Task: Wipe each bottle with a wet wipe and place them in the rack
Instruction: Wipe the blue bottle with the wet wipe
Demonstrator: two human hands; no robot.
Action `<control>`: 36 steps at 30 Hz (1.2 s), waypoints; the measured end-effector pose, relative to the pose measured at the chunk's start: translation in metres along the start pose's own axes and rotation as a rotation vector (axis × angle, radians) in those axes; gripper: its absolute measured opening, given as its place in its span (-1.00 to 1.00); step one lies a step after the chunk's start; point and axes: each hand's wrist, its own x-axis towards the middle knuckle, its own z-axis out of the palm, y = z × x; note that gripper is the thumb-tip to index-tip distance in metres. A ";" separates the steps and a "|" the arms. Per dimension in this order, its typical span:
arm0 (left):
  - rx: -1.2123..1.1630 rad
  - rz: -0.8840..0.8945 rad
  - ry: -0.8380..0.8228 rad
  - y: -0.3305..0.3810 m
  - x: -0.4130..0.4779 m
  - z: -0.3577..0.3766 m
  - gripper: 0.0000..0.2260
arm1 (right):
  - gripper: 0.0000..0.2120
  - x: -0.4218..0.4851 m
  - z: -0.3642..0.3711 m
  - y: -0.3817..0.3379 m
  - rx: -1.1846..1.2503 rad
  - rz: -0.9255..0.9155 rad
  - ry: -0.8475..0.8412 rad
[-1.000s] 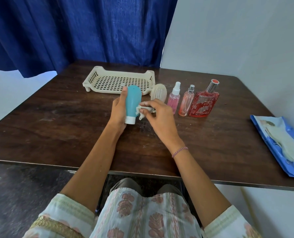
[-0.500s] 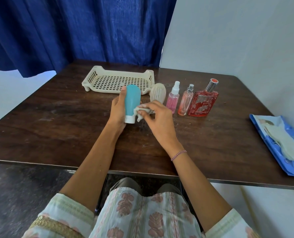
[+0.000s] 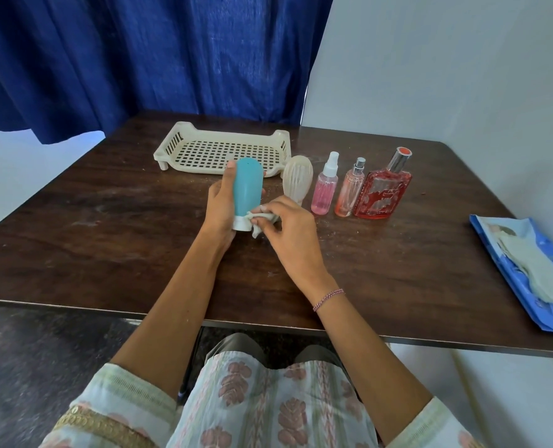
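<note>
My left hand (image 3: 219, 206) grips a teal bottle (image 3: 247, 187) with a white cap (image 3: 242, 223) pointing down, just above the table. My right hand (image 3: 289, 231) pinches a crumpled wet wipe (image 3: 259, 221) against the bottle's lower end by the cap. Behind them sits the cream perforated rack (image 3: 184, 145), with nothing in it. To the right stand a cream ribbed bottle (image 3: 297, 179), a pink spray bottle (image 3: 324, 187), a slim peach spray bottle (image 3: 349, 189) and a red perfume bottle (image 3: 382, 189) in a row.
A blue wet-wipe pack (image 3: 508, 253) lies open at the table's right edge with a wipe sticking out. The dark wooden table (image 3: 107, 237) meets a blue curtain (image 3: 139, 59) at the back and a white wall on the right.
My right hand with the wipe has slid down the teal bottle from its middle to the cap end. My left hand keeps the bottle in nearly the same place.
</note>
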 end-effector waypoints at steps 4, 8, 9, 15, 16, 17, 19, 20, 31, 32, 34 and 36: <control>-0.019 -0.001 -0.002 0.000 0.001 0.000 -0.67 | -0.84 -0.002 -0.004 0.000 0.071 0.048 -0.067; -0.037 -0.021 0.021 -0.001 0.001 0.001 -0.54 | -0.85 0.010 -0.015 0.002 0.190 0.181 0.086; -0.031 -0.032 0.033 -0.001 0.001 0.001 -0.54 | -0.86 0.014 -0.017 0.001 0.205 0.200 0.124; -0.093 0.010 -0.006 0.004 -0.002 0.003 -0.72 | -0.87 0.009 -0.004 -0.009 0.187 0.105 0.107; -0.113 0.008 0.039 0.004 -0.001 0.002 -0.75 | -0.87 0.006 0.001 -0.011 0.154 0.077 0.091; -0.125 0.006 0.085 0.005 0.000 0.000 -0.76 | -0.88 0.002 0.005 -0.013 0.113 0.048 0.066; -0.145 0.013 0.139 0.004 0.002 -0.002 -0.76 | -0.87 -0.005 0.012 -0.020 0.012 -0.037 0.015; -0.170 0.011 0.155 0.005 0.001 -0.002 -0.77 | -0.86 -0.007 0.015 -0.023 -0.041 -0.091 -0.003; -0.563 -0.250 0.247 -0.001 0.010 -0.007 -0.66 | -0.84 -0.001 0.017 -0.013 0.161 0.061 0.088; -0.630 -0.283 0.230 -0.001 0.009 -0.007 -0.66 | -0.82 -0.002 0.017 -0.012 0.189 0.085 0.071; -0.703 -0.291 0.212 -0.002 0.008 -0.009 -0.64 | -0.78 -0.004 0.019 -0.013 0.259 0.124 -0.005; -0.769 -0.287 0.207 -0.003 0.007 -0.010 -0.63 | -0.76 -0.005 0.020 -0.015 0.251 0.095 -0.044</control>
